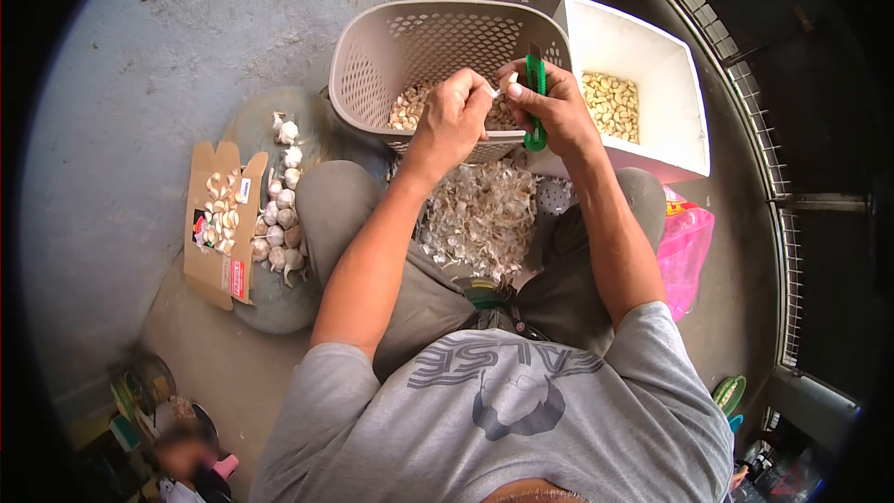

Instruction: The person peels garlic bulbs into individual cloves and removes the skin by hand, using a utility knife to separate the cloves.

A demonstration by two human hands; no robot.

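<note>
Over the near rim of a beige perforated basket (358, 112), both my hands meet. My right hand (563, 112) grips a green utility knife (535, 102), its blade pointing away from me, and pinches a garlic clove (509, 81) between thumb and fingers. Close beside it, my left hand (454, 116) is closed in a pinch on a small white piece of garlic skin (494, 91) by the clove. Unpeeled garlic cloves (410, 104) lie inside the basket, partly hidden by my hands. Below, between my legs, is a heap of loose garlic skins (480, 219).
At right, a white foam box (684, 116) holds peeled cloves (610, 107). To the left are garlic bulbs (284, 214) and an opened cardboard box (200, 265) bearing cloves. A pink plastic bag (684, 256) lies by my right knee. Another person (186, 456) is at lower left.
</note>
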